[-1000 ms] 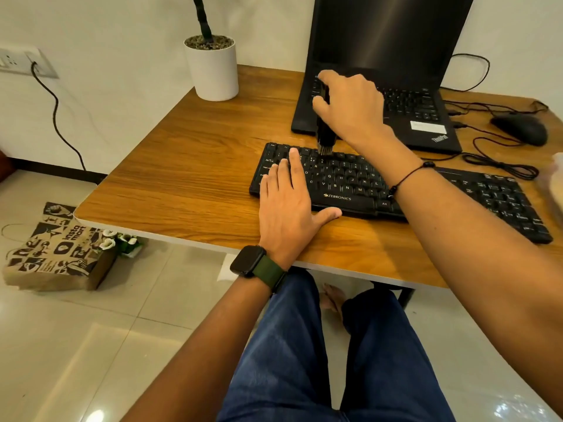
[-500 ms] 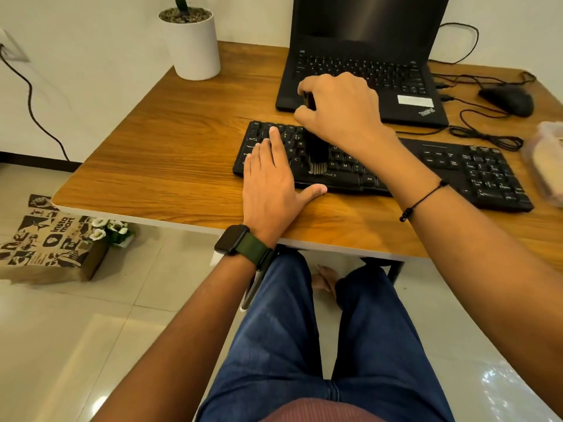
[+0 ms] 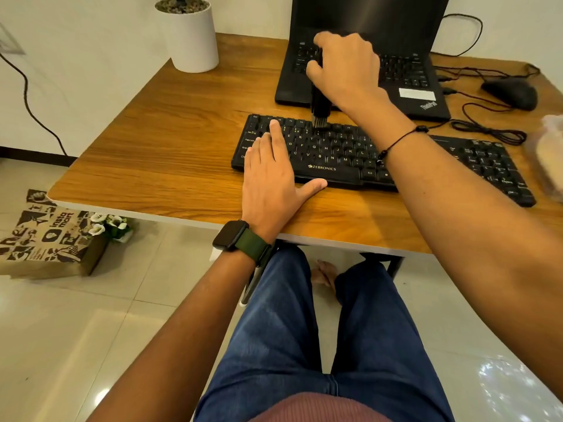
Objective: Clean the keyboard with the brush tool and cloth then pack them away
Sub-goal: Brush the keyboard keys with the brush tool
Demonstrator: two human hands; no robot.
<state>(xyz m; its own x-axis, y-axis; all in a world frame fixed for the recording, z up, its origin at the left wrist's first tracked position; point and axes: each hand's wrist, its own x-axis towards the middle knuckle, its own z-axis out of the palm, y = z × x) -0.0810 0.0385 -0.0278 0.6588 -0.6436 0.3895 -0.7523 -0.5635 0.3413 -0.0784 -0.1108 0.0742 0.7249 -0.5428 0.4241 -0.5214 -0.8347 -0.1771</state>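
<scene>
Two hands are at work in the single head view, both over the black full-size keyboard (image 3: 365, 153) that lies on the wooden counter (image 3: 170, 141) in front of an open black laptop (image 3: 411, 71). The left hand (image 3: 271, 178) lies flat with straight fingers on the keyboard's left end, its thumb spread along the near edge, seemingly steadying it. The right hand (image 3: 344, 68) is curled around the handle of the slim black brush tool (image 3: 318, 108), which stands almost upright with its bristles touching the top row of keys, just right of the left hand's fingertips. Judging by this, the brushing step is under way; the right half of the keyboard shows no brush near it, and whether it is already clean cannot be told. No cloth is clearly visible; a pale blurred object (image 3: 548, 153) at the counter's right edge is too indistinct to name. Wiping and packing away appear to lie ahead.
</scene>
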